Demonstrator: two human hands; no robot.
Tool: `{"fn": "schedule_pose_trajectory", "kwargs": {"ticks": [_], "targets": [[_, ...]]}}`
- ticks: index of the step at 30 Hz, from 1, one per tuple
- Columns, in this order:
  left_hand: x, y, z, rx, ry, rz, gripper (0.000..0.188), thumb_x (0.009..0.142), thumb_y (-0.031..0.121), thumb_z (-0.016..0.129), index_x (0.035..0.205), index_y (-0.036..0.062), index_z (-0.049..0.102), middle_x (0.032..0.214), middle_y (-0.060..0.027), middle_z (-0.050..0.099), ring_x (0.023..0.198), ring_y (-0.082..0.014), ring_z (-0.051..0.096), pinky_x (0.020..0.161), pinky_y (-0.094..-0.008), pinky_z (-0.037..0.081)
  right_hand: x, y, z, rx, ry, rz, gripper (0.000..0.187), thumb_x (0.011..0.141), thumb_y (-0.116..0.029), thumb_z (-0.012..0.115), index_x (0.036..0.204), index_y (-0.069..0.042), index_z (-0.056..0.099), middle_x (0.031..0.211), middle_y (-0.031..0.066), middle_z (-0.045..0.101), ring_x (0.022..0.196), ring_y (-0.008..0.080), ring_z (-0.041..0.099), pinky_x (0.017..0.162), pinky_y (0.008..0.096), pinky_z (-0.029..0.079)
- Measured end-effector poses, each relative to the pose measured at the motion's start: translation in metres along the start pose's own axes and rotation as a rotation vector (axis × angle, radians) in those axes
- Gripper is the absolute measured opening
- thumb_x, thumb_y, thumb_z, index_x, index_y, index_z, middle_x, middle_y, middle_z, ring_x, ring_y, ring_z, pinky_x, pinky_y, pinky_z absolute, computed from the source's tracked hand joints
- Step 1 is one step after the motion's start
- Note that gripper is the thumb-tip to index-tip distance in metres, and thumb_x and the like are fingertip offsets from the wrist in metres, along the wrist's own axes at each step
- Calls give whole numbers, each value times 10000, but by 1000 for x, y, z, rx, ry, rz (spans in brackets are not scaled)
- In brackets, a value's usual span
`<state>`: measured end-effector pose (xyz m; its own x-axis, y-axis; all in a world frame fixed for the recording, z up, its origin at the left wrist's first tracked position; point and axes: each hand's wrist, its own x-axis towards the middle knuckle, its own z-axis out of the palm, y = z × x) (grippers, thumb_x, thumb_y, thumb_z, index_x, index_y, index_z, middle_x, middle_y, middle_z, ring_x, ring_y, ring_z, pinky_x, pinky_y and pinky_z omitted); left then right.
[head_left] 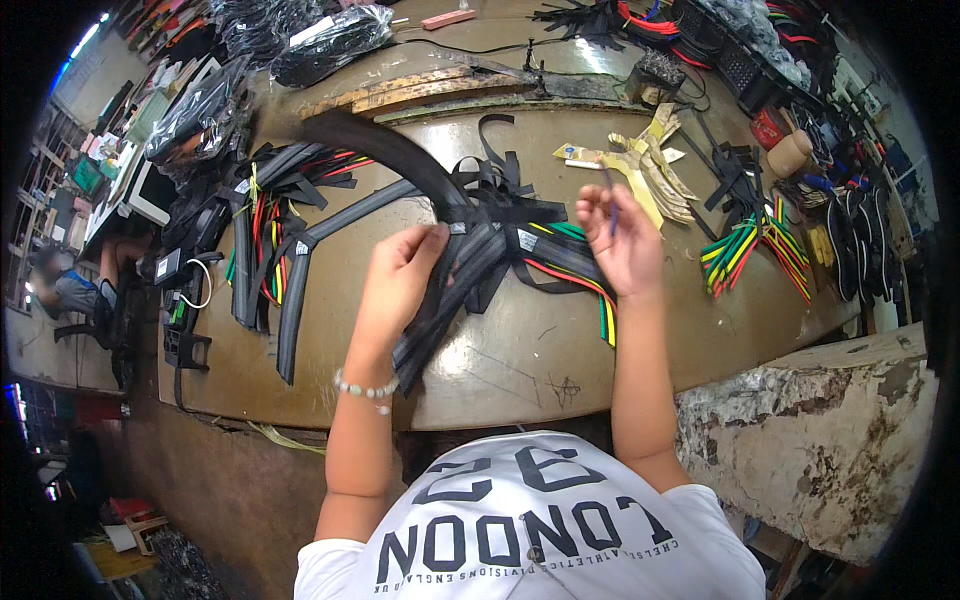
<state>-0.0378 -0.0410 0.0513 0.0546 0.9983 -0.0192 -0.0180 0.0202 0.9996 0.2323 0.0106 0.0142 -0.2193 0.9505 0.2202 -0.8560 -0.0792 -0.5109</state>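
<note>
My left hand [398, 285] is closed, thumb and fingertips pinching the edge of a black webbing strap [385, 145]. The strap's upper part arcs up and to the left, blurred by motion. Beneath it lies a pile of black straps [482, 255] with small white labels, some padded and ribbed. Red, yellow and green cords [580, 280] come out at its right side. My right hand [628, 250] is raised right of the pile, palm turned up and fingers curled. A thin dark purple stick-like thing [612, 200] shows at its fingers; its kind is unclear.
More strap bundles with coloured cords lie left [265, 240] and right [755, 235] on the brown table [690, 350]. Yellowish cut pieces [655, 165] lie beyond my right hand. A wooden bar [430, 95] crosses the far side. Plastic-wrapped bundles [335, 45] stand at the back left.
</note>
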Motion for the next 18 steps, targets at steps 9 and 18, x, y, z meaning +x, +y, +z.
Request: {"fn": "schedule_pose_trajectory", "kwargs": {"ticks": [9,18], "targets": [[10,-47,17,1103,344,191,230,841,212,676,994,41,667,789,-113,611,673,-243,596,633,-363,479,2,79,17,-992,185,17,117,972,-92,521,966,24,511,1018,133,633,918,153,629,850,285,526],[34,-37,23,745,27,222,212,818,87,648,1014,13,674,932,-153,607,837,-329,618,747,-396,495,2,102,20,-1028,169,-170,101,957,-45,530,943,48,493,1038,135,597,935,154,624,849,284,543]]}}
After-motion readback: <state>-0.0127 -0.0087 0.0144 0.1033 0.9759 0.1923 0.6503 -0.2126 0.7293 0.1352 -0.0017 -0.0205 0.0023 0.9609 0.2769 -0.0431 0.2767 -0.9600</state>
